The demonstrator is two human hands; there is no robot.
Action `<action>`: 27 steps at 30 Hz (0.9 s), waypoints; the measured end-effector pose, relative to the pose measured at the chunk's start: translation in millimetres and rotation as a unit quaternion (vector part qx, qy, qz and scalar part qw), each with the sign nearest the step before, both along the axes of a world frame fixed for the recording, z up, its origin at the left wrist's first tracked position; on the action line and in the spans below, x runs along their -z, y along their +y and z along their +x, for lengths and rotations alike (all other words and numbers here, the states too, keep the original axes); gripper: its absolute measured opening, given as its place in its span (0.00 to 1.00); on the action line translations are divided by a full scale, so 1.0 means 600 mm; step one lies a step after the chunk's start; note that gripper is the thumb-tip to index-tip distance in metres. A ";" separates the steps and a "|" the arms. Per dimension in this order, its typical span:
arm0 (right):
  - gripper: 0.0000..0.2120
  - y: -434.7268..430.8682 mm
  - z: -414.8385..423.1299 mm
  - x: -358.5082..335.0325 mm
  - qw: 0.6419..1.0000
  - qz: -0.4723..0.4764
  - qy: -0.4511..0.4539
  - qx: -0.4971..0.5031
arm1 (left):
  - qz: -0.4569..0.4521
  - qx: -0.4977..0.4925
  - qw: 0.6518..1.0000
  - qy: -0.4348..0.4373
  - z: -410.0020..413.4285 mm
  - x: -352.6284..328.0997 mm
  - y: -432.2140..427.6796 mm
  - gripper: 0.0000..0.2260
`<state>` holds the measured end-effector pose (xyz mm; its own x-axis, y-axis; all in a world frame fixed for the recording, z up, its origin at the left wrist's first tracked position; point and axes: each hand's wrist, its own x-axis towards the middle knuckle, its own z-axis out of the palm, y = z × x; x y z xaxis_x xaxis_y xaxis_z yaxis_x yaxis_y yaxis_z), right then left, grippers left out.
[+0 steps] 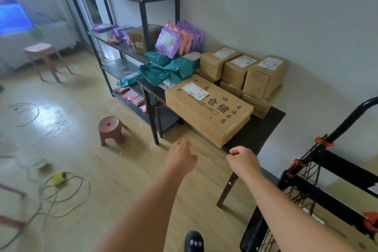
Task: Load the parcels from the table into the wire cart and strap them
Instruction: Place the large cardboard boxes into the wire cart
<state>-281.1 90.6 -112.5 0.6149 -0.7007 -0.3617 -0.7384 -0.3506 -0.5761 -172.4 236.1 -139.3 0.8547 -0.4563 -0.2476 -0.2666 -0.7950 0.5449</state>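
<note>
The black table (264, 129) stands against the wall with every parcel on it; nothing shows inside the wire cart (335, 162), which stands just beside the table's near end, red clips on its black frame.

The long printed carton (208, 108) lies along the table's front edge, its near end close to the near front corner. It is likely the heaviest and stiffest piece and probably needs both hands, one under each long side or each end, palms beneath rather than on the taped seam. Its near lower corner looks crushed, so the board there may give.

Along the back edge, by the wall, three small labelled cartons (263, 75) stand on flatter boxes. They look rigid and light enough for one hand each, gripped across two opposite faces.

At the far end lies a heap of teal mailer bags (173, 67), with purple and orange mailer bags (173, 41) leaning behind them at the far back corner. These look soft, limp and slick. They may slide off each other, so gathering several flat against the body seems safer than pinching a corner.

The left hand (181, 158) hangs in the air off the front edge, fingers loosely curled, holding nothing. The right hand (243, 159) hovers at the near front corner, fingers curled in with thumb against forefinger, also holding nothing.
</note>
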 end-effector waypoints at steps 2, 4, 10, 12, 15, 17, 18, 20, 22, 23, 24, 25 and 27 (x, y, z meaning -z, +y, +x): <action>0.17 -0.006 0.028 0.004 1.000 0.005 -0.006 0.001 | 0.003 0.004 1.000 -0.002 0.024 0.000 -0.007 0.23; 0.17 -0.015 0.058 0.010 1.000 0.008 -0.011 0.000 | 0.010 0.008 1.000 -0.011 0.052 0.000 -0.018 0.23; 0.15 -0.076 0.153 0.018 0.999 0.024 -0.024 0.028 | 0.037 0.024 0.999 -0.014 0.163 -0.005 -0.078 0.23; 0.14 -0.101 0.183 0.021 0.999 0.021 -0.021 0.043 | 0.038 0.029 0.999 -0.008 0.201 -0.007 -0.104 0.23; 0.13 -0.135 0.225 0.029 0.997 0.022 -0.019 0.068 | 0.037 0.026 0.999 -0.019 0.250 -0.010 -0.142 0.24; 0.13 -0.152 0.251 0.035 0.997 0.021 -0.015 0.073 | 0.039 0.028 0.999 -0.020 0.278 -0.008 -0.162 0.24; 0.13 -0.160 0.262 0.037 0.997 0.018 -0.015 0.074 | 0.040 0.029 0.999 -0.019 0.292 -0.007 -0.170 0.24; 0.13 -0.177 0.282 0.041 0.996 0.009 -0.018 0.081 | 0.043 0.029 0.999 -0.017 0.320 -0.006 -0.186 0.24; 0.13 -0.192 0.297 0.045 0.996 -0.001 -0.021 0.090 | 0.042 0.024 0.999 -0.018 0.345 -0.003 -0.201 0.24; 0.13 -0.197 0.300 0.048 0.995 -0.003 -0.021 0.094 | 0.042 0.024 0.999 -0.018 0.355 -0.001 -0.206 0.24; 0.12 -0.201 0.302 0.051 0.995 -0.007 -0.022 0.099 | 0.042 0.025 0.999 -0.018 0.362 0.001 -0.211 0.24; 0.12 -0.204 0.303 0.055 0.994 -0.013 -0.023 0.106 | 0.043 0.026 0.999 -0.017 0.368 0.003 -0.214 0.24; 0.10 -0.211 0.306 0.061 0.992 -0.028 -0.019 0.120 | 0.045 0.030 0.998 -0.014 0.380 0.008 -0.219 0.25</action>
